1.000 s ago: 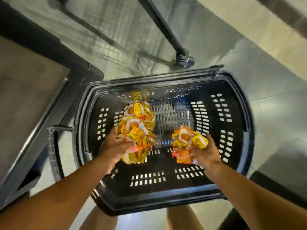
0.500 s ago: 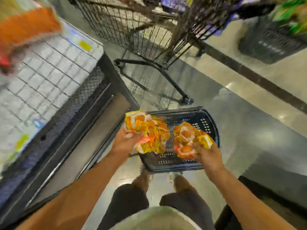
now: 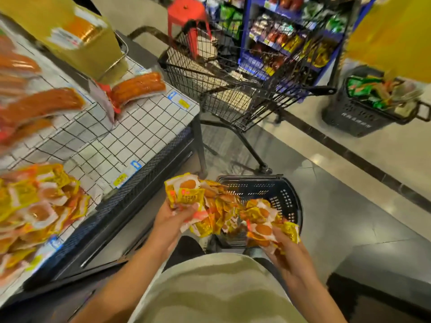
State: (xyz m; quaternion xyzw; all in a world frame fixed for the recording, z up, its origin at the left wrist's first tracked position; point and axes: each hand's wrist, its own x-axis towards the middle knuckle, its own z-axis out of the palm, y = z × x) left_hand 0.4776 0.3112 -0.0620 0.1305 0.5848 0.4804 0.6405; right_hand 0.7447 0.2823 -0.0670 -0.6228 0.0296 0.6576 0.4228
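Note:
My left hand [image 3: 173, 216] grips a bunch of yellow snack packets [image 3: 203, 206], each showing an orange-brown round piece. My right hand [image 3: 285, 249] grips a second, smaller bunch of the same packets [image 3: 263, 223]. Both bunches hang above a black plastic basket [image 3: 283, 194] that stands on the floor in front of my legs. Whether anything lies in the basket is hidden by the packets.
A display counter with a wire grid [image 3: 130, 134] runs along my left, holding more yellow packets [image 3: 39, 206] and sausage packs [image 3: 137, 86]. A black wire trolley [image 3: 233, 89] stands ahead, a filled basket [image 3: 370, 108] at the right, stocked shelves [image 3: 286, 36] behind.
My view has risen from close over the basket to standing height. Both hands lifted their packet bunches up and away from the basket, and the counter and trolley came into view.

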